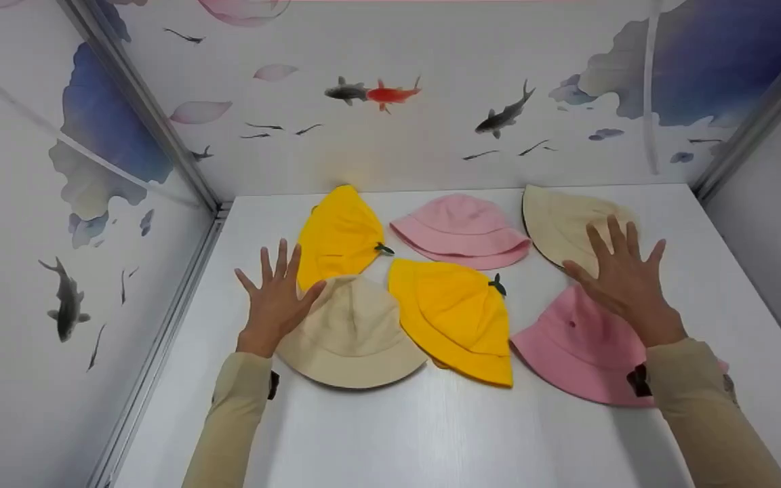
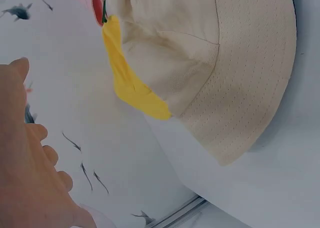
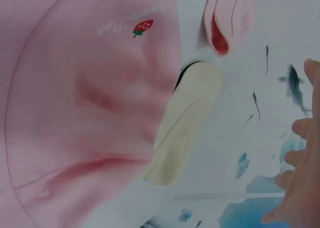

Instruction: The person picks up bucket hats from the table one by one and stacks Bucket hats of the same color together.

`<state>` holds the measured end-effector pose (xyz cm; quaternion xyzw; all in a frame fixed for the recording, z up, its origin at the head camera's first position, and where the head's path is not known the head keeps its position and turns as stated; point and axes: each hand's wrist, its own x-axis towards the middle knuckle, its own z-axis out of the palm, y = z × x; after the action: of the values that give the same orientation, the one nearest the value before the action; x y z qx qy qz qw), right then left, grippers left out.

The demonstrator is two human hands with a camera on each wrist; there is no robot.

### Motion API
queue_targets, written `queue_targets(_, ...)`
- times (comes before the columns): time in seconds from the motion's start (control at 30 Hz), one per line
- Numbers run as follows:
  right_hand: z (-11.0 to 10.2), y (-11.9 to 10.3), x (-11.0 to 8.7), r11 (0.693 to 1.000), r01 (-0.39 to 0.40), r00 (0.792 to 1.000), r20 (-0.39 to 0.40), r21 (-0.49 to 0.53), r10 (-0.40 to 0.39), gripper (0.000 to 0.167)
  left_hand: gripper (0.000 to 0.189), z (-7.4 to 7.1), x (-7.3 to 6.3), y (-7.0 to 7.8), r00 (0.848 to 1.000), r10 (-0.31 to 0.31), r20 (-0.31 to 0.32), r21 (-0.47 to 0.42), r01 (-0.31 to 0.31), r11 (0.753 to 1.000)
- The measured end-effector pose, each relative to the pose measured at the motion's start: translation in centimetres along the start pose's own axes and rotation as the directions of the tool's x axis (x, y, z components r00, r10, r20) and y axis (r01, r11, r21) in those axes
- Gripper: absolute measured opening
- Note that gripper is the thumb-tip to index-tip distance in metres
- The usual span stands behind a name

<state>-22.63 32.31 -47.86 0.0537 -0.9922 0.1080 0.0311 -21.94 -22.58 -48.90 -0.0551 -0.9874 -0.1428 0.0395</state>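
Observation:
Both hands are held with fingers spread, and neither holds anything. In the head view my left hand (image 1: 275, 298) overlaps the left edge of the front beige bucket hat (image 1: 356, 332) and a yellow hat (image 1: 339, 230) behind it. My right hand (image 1: 624, 285) overlaps the back beige hat (image 1: 553, 217) and the darker pink hat (image 1: 587, 346). Between them lie a second yellow hat (image 1: 462, 312) with a green leaf tab and a light pink hat (image 1: 462, 227). The right wrist view shows a strawberry and lettering on the darker pink hat (image 3: 100, 88).
The hats lie on a white table (image 1: 431, 434). A white back wall (image 1: 431, 149) with painted fish closes off the far edge. Similar panels (image 1: 11, 203) stand at the left and right, joined by metal corner posts (image 1: 146, 108).

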Motion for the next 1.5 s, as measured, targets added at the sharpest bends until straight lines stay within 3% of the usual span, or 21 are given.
queue_targets(0.37,2.2,-4.1,-0.4,0.997,-0.001,1.000,0.006,0.073,0.000,0.086,0.081,0.5,-1.1,-0.5,0.997,-0.030,0.072,-0.193,0.043,0.980)
queue_targets(0.77,4.7,-9.0,-1.2,0.987,0.067,0.997,-0.044,0.146,-0.061,0.077,0.079,1.5,-2.3,-1.0,0.994,-0.098,0.052,-0.323,0.110,0.940)
queue_targets(0.93,5.5,-10.8,-1.7,0.975,0.076,0.997,-0.018,0.208,-0.074,0.076,0.076,2.1,-2.9,-1.4,0.990,-0.129,0.058,-0.370,0.141,0.918)
queue_targets(1.03,6.1,-12.1,-2.0,0.972,0.070,0.997,0.004,0.226,-0.072,0.076,0.073,2.5,-3.2,-1.7,0.986,-0.156,0.051,-0.397,0.164,0.903)
queue_targets(1.17,7.2,-13.8,-2.5,0.958,0.099,0.995,-0.026,0.270,-0.096,0.072,0.068,2.9,-3.7,-2.1,0.982,-0.186,0.042,-0.445,0.185,0.876)
queue_targets(1.33,8.6,-15.6,-3.2,0.938,0.173,0.985,-0.072,0.301,-0.158,0.065,0.063,3.6,-4.2,-2.8,0.968,-0.242,0.066,-0.517,0.241,0.821)
queue_targets(1.5,9.5,-17.1,-3.7,0.924,0.163,0.986,-0.023,0.346,-0.165,0.063,0.057,4.6,-4.5,-3.6,0.956,-0.291,0.042,-0.569,0.262,0.779)
